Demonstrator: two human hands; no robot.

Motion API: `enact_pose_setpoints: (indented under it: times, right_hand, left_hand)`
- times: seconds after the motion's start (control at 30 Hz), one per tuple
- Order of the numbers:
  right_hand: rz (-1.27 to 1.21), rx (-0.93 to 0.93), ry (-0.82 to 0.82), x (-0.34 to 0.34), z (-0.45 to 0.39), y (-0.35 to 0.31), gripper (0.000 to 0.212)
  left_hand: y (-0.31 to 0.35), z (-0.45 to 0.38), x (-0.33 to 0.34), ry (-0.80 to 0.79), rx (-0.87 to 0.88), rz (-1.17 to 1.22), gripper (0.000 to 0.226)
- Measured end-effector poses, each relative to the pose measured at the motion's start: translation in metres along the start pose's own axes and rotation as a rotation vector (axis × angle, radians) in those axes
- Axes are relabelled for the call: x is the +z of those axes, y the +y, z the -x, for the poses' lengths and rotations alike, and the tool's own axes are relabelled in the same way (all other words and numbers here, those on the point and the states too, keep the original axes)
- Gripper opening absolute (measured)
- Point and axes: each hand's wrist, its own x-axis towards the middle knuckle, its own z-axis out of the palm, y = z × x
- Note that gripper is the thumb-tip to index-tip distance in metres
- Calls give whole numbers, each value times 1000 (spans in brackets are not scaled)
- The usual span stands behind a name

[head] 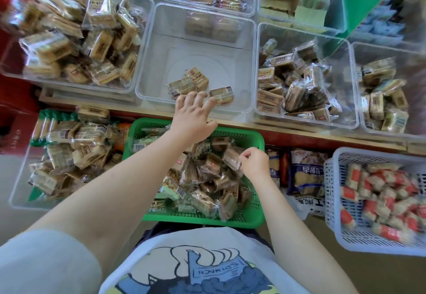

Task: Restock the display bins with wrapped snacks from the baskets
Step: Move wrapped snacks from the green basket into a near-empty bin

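Observation:
A green basket (251,218) in front of me is heaped with clear-wrapped brown snacks. My right hand (254,163) pinches the wrapper edge of one brown snack (231,156) at the basket's right side. My left hand (193,115) reaches over the front rim of the middle clear display bin (152,47), fingers spread and holding nothing. A few tan wrapped snacks (191,83) lie on that bin's floor, with another tan snack (222,94) just past my fingertips.
Clear bins to the left (13,69) and right (355,118) hold piles of wrapped snacks. A clear tub (16,192) of snacks sits lower left. A white basket (332,213) of red-and-white snacks stands lower right, with blue packets (306,174) beside it.

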Motion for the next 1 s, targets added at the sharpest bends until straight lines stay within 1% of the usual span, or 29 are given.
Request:
enact_pose_setpoints:
  times: [0.03,0.1,0.17,0.2,0.23,0.27,0.3,0.33,0.37,0.4,0.43,0.47,0.53,0.6,0.67,0.7,0.73,0.77,0.83,0.87,0.93,0.97,1.0]
  right_hand:
    - [-21,19,-5,-5,2,2,22]
    - [-112,108,-69,-14,7,6,12]
    - [-153,197,-148,-17,10,13,28]
    - [-183,258,-187,-18,14,13,31]
    - [-152,297,-275,-19,15,14,27]
    - [-29,283,-378,-16,17,21,19]
    - [-22,330,-427,-14,18,24,13]
    - [-157,418,-396,-14,19,22,11]
    - [-227,432,-376,-16,21,18,11]
    - [-190,453,-396,-19,21,15,11]
    - [-234,462,-382,-24,22,12,13]
    - [-267,447,-388,-30,27,9,16]
    - [-314,349,-379,-37,32,9,22]
    - [-315,179,-268,-40,36,7,21]
    - [-223,7,-132,-31,42,1,18]
    - [-140,-72,-113,-23,46,-2,18]
    - [-42,-145,-142,-13,50,-6,18]
    - [55,-198,-212,-2,53,-5,20]
    - [182,-220,-334,15,52,-2,20]
    - [187,-201,-343,19,49,0,17]
    - [132,-142,-244,25,42,0,12]
    - [131,-100,-171,28,37,0,15]
    - [163,-47,-122,32,34,0,22]
  left_hand:
    - [0,0,0,-2,-1,-5,59]
    - [-1,1,-1,-10,-4,-9,59]
    - [0,1,-3,-20,-3,-11,59]
    - [0,1,-4,-21,-3,-11,59]
    - [0,0,-4,-22,-2,-9,59]
    - [1,0,-5,-23,-2,-8,59]
    - [1,0,-5,-25,-4,-6,59]
    - [1,0,-6,-27,-5,-6,59]
    - [2,0,-6,-30,-7,-6,59]
    - [2,0,-6,-31,-8,-8,59]
    - [2,0,-5,-30,-9,-12,59]
    - [2,0,-5,-27,-10,-16,59]
    - [2,0,-5,-25,-12,-15,59]
    - [3,-1,-4,-22,-16,-19,59]
    - [3,-2,-4,-19,-20,-23,59]
    - [3,-2,-3,-13,-20,-22,59]
    - [3,-2,-2,-3,-18,-22,59]
    - [2,-1,-2,7,-14,-22,58]
    - [2,-1,-1,25,-9,-25,57]
    - [2,-1,0,28,-6,-27,57]
    - [1,-1,2,32,-2,-30,56]
    - [1,-1,4,39,-1,-29,56]
    - [1,-1,5,48,-1,-25,56]
